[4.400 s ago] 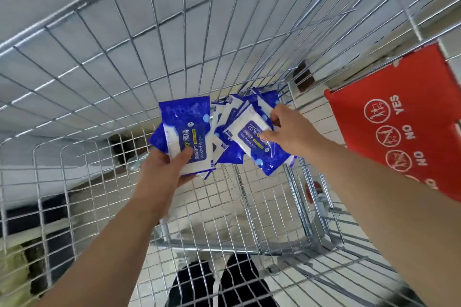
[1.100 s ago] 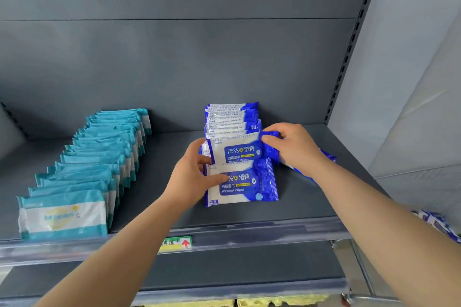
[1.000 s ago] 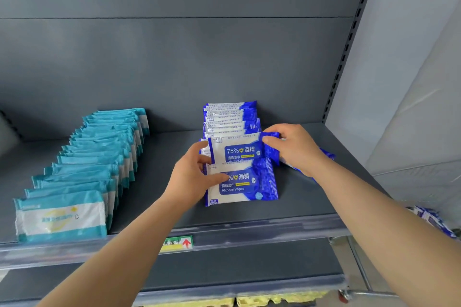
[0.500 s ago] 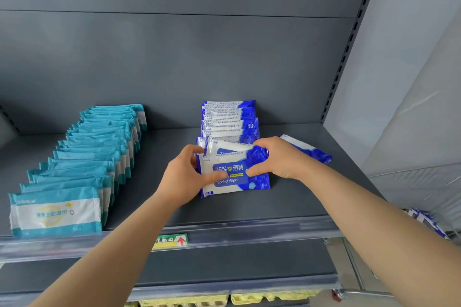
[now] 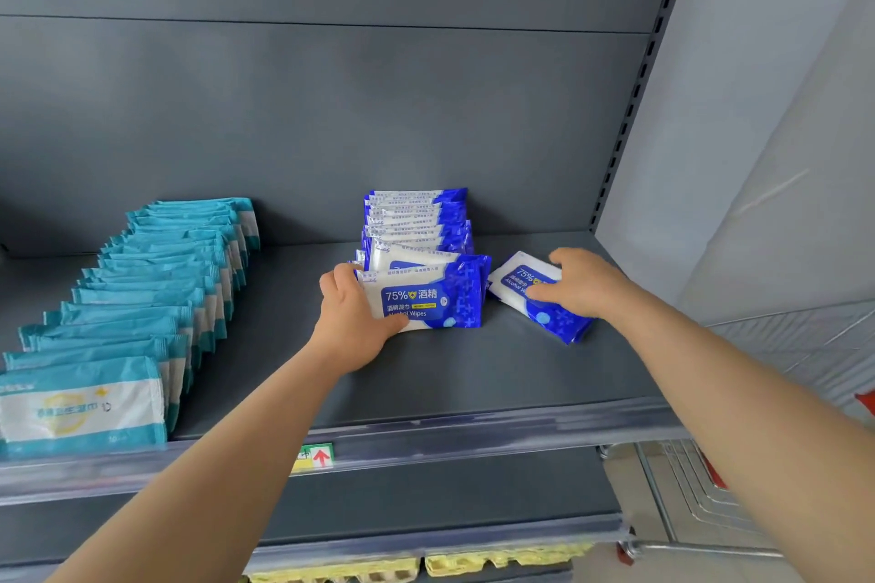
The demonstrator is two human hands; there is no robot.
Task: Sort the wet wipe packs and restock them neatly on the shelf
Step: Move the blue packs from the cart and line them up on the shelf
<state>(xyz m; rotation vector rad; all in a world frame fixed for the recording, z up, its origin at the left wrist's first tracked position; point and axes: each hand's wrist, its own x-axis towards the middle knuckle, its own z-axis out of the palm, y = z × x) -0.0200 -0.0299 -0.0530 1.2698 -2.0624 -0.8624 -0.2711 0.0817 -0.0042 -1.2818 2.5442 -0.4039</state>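
Observation:
A row of blue alcohol wipe packs (image 5: 416,223) stands on the grey shelf (image 5: 473,374), running back to the rear panel. My left hand (image 5: 352,322) grips the left end of the front blue pack (image 5: 435,301), thumb across its face. To the right, a small stack of blue packs (image 5: 535,294) lies flat on the shelf. My right hand (image 5: 584,284) rests on that stack with fingers curled over its far edge. A long row of teal wipe packs (image 5: 156,294) fills the left part of the shelf.
The shelf's upright (image 5: 634,76) and a pale wall (image 5: 757,109) close off the right side. A price tag with a red arrow (image 5: 315,457) sits on the shelf's front rail. A wire cart (image 5: 686,497) shows at the lower right. Yellow egg trays (image 5: 473,566) lie below.
Earlier I took blue packs from the cart and carried them to the shelf. In the last half second my right hand left the front pack and moved right onto the flat stack.

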